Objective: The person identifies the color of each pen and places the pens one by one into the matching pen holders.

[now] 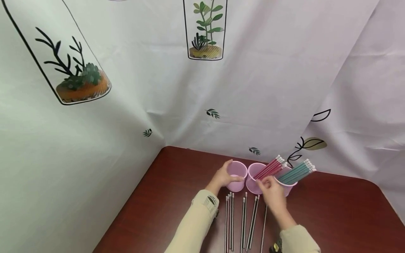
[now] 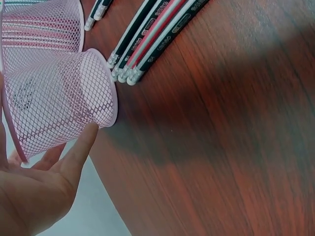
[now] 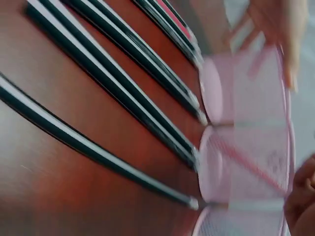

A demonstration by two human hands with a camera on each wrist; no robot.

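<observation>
Three pink mesh pencil cups stand side by side. My left hand (image 1: 223,176) grips the left cup (image 1: 237,169), fingers behind the rim and thumb in front; in the left wrist view the hand (image 2: 42,194) cups its side. No pencils show inside that cup. The middle cup (image 1: 251,183) holds red pencils (image 1: 269,169), and the right cup (image 1: 287,189) holds teal pencils (image 1: 295,173), white erasers up. In front of the middle and right cups is my right hand (image 1: 274,194), fingers bent; whether they pinch anything is hidden. In the right wrist view the hand (image 3: 301,194) shows only partly.
Several dark striped pencils (image 1: 232,218) lie in loose groups before the cups, erasers toward them, with a red one among the left group. A single dark pencil (image 1: 264,228) lies farther right. A patterned white cloth (image 1: 190,130) hangs behind the brown table (image 1: 152,200).
</observation>
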